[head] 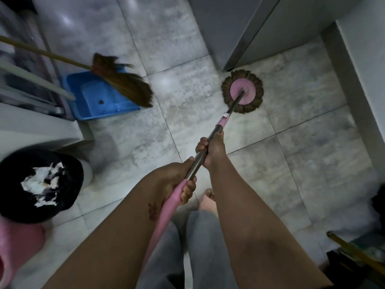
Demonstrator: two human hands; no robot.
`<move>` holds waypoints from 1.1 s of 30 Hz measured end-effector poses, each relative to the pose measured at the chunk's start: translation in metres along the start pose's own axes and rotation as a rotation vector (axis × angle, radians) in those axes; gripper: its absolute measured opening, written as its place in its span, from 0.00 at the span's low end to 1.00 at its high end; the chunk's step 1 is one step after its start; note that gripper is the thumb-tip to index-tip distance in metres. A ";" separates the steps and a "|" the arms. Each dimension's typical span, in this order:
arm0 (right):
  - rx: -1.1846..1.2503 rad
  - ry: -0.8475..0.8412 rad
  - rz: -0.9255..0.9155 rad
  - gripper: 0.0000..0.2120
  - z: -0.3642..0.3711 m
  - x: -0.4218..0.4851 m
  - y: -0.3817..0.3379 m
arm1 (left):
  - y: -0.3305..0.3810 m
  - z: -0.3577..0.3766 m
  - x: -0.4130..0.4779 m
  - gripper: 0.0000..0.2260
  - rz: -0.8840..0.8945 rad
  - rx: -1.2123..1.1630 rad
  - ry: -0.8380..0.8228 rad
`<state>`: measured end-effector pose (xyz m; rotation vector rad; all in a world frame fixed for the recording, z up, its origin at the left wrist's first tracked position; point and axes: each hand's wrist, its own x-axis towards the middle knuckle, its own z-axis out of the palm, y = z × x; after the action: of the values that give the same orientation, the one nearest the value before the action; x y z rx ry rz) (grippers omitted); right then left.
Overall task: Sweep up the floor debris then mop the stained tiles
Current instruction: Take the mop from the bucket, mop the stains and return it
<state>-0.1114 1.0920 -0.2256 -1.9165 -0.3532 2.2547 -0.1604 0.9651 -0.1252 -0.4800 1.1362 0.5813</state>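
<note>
Spin mop (pixel 220 124): left hand (pixel 179 182) wrapped round pink grip, right hand (pixel 211 149) round steel shaft further down. Mop head (pixel 234 89) flat on grey tiles (pixel 187 126). Broom (pixel 125 82) lies across blue dustpan (pixel 98 101), left.

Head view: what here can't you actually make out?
All in the head view:
Broom: handle's end cut off by the left edge.
Bin: white scraps too blurred to identify.
Dustpan: dark speck too small to name.
Pink object: cut off by the bottom-left corner.
Tiles: stains lost in the dim light.
</note>
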 end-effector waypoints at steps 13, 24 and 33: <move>-0.210 -0.095 0.019 0.17 0.127 -0.033 0.135 | -0.060 -0.143 -0.065 0.27 0.075 -0.263 0.071; -0.275 -0.128 0.014 0.17 0.213 0.028 0.090 | 0.031 -0.178 -0.062 0.27 0.091 -0.385 0.027; -0.388 -0.134 0.012 0.15 0.329 0.096 -0.031 | 0.198 -0.182 -0.050 0.27 0.170 -0.524 -0.055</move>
<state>-0.4523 1.1230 -0.2588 -1.9350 -0.8559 2.4740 -0.4307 0.9921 -0.1545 -0.8141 0.9722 1.0440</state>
